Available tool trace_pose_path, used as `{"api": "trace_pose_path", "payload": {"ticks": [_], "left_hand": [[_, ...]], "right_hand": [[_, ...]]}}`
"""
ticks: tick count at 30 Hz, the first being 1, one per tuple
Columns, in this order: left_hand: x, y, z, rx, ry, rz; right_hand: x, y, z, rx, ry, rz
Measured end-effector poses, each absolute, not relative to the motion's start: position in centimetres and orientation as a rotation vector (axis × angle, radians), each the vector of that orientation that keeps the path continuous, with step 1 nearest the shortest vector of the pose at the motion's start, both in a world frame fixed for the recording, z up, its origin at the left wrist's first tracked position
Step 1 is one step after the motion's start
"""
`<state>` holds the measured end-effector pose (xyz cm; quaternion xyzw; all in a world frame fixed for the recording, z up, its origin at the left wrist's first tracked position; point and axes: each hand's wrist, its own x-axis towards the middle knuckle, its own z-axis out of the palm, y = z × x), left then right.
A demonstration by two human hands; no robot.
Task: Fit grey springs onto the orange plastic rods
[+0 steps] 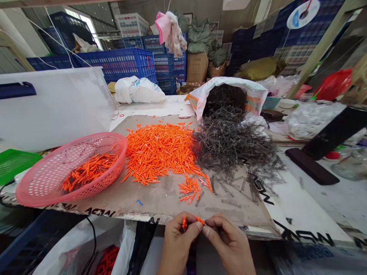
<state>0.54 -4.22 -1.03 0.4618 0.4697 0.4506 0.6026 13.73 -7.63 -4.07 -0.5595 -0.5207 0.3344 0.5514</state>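
Both hands work at the bench's near edge. The left hand [175,244] and right hand [229,244] each pinch one of the orange pegs [200,220], tips nearly meeting. At ten o'clock a pink basket [37,186] holds a thin layer. The orange pile [160,152] at twelve and the grey springs [232,146] at one, spilling from a white sack [230,87], are far larger, so most seems left. Cardboard [161,200] covers the bench, and blue crates [126,63] are stacked behind.

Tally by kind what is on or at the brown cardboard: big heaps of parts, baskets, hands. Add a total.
Big heaps: 2 (orange pieces, grey springs)
Baskets: 1 (pink basket)
Hands: 2 (left hand, right hand)
Total: 5
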Motion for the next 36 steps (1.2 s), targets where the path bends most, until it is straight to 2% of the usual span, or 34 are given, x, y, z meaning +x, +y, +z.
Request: {"api": "trace_pose_path", "payload": {"ticks": [13,22,24,28,32,36], "left_hand": [[0.7,-4.0,-0.9,0.974,1.060,1.026],[1.1,-4.2,-0.8,0.815,1.023,1.014],[1.3,-4.2,-0.8,0.738,1.019,1.012],[0.8,-3.8,-0.5,0.593,0.972,1.035],[-0.7,-2.8,0.0,0.417,0.859,0.976],[-1.0,-1.9,0.1,0.287,0.814,0.903]], "right_hand": [[13.9,-7.6,-3.3,-1.345,-1.254,0.751],[13.7,-7.8,-3.8,-1.375,-1.264,1.060],[13.5,-7.9,-4.0,-1.347,-1.326,1.047],[14.7,-7.6,-4.1,-1.325,-1.488,0.658],[18.7,-6.6,-4.2,-1.553,-1.448,0.195],[21.7,-5.1,-4.3,-1.644,-1.579,-0.088]]}}
